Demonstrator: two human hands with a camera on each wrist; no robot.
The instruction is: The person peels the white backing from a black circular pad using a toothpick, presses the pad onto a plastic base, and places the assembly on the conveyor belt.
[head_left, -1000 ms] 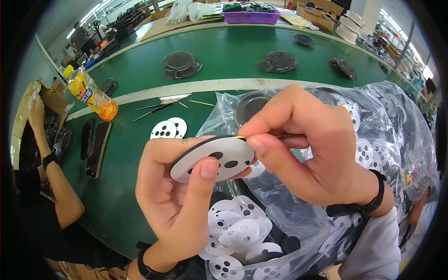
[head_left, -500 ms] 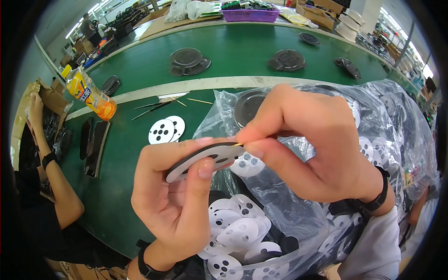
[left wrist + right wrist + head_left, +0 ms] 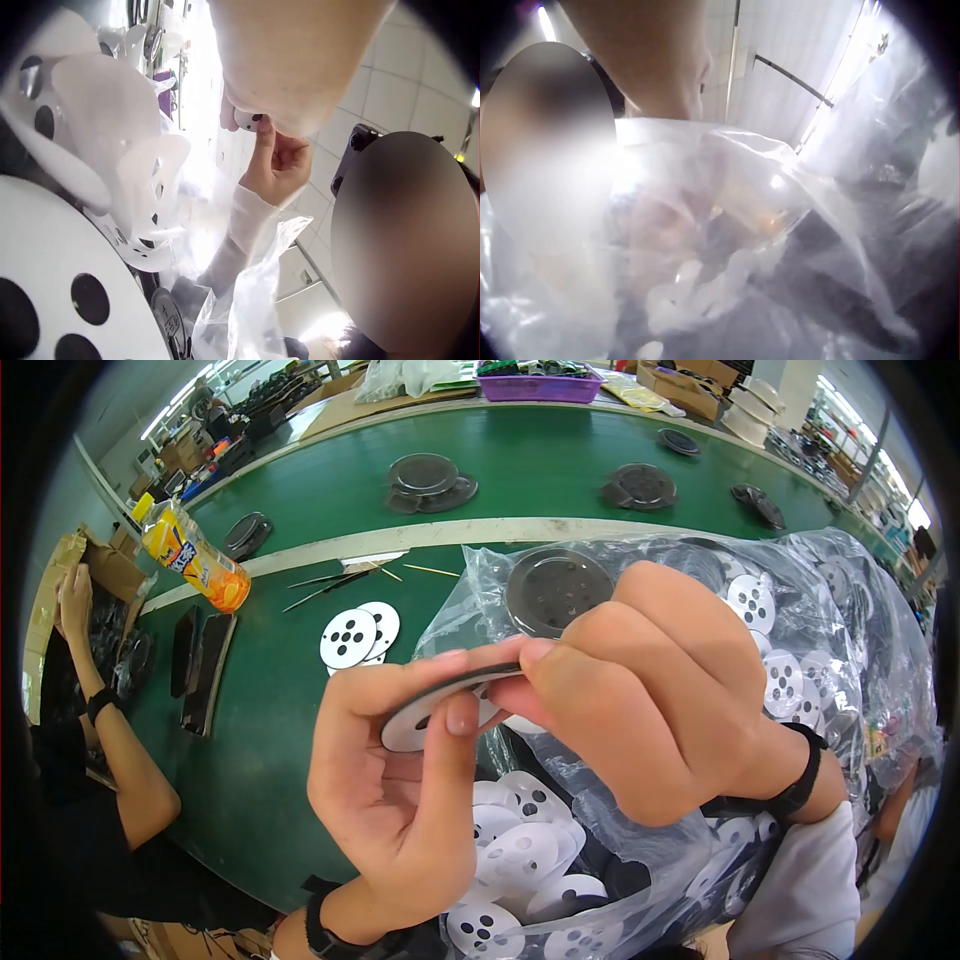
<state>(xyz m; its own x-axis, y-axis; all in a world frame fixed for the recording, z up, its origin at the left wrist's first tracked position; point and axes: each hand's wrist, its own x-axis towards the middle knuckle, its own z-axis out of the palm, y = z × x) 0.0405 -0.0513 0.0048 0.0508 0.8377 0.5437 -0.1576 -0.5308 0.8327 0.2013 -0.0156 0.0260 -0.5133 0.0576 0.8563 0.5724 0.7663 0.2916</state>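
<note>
My left hand (image 3: 400, 790) holds a thin white disc (image 3: 403, 730) with black round spots and a dark edge, tilted nearly edge-on, thumb on its white face. Curled at the far edge of that disc, my right hand (image 3: 655, 710) pinches the rim between thumb and finger. Its fingers hide whether the thin yellow stick is still in its grip. In the left wrist view part of the disc (image 3: 246, 120) shows beside the right hand (image 3: 283, 165). Below my hands lies a pile of similar white discs (image 3: 515, 855) in a clear plastic bag (image 3: 600, 790).
A dark round part (image 3: 558, 590) lies on the bag. Left of it are loose white discs (image 3: 335, 650), tweezers (image 3: 315, 595), a toothpick (image 3: 432, 571) and a drink bottle (image 3: 195, 555). Dark parts (image 3: 425, 475) sit on the green conveyor belt (image 3: 540, 480). Another person's arm (image 3: 135, 770) is at left.
My right hand has rolled over, its knuckles now facing the camera, and the yellow stick has gone from sight. The disc tilts flatter. Parts on the belt have shifted right.
</note>
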